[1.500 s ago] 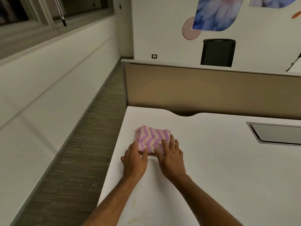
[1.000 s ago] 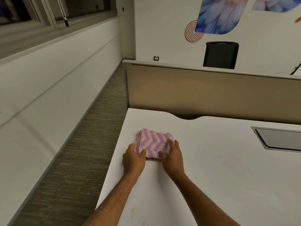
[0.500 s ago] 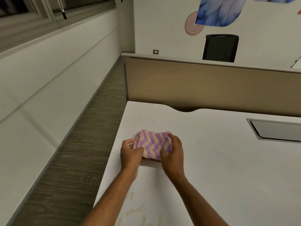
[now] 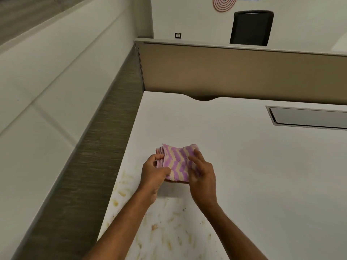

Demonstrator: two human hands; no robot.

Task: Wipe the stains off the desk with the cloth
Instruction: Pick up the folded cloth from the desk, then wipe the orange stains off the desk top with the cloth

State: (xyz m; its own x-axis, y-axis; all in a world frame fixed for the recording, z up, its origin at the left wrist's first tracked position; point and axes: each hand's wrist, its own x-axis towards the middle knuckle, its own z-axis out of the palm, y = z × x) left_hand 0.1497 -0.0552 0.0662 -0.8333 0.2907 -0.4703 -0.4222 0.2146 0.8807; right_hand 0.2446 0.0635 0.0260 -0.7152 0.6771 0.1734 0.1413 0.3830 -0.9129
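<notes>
Both hands lift folded cloth near bench left edge, stains not yet wiped

Cloth point(image 4: 177, 162), pink-purple zigzag, was flat on the bench point(image 4: 262, 175) a moment ago; now raised off it, shadow under near edge. Left hand point(image 4: 153, 174) pinches its left side, fingers curled closed on the fabric; right hand point(image 4: 203, 176) grips the right side, thumb on top, fingers partly spread. Yellowish stains point(image 4: 165, 228) now in view toward the near left corner, below the forearms, cloth apart from them. Judgement: pickup done, wiping still to begin, next bring cloth back toward near edge
</notes>
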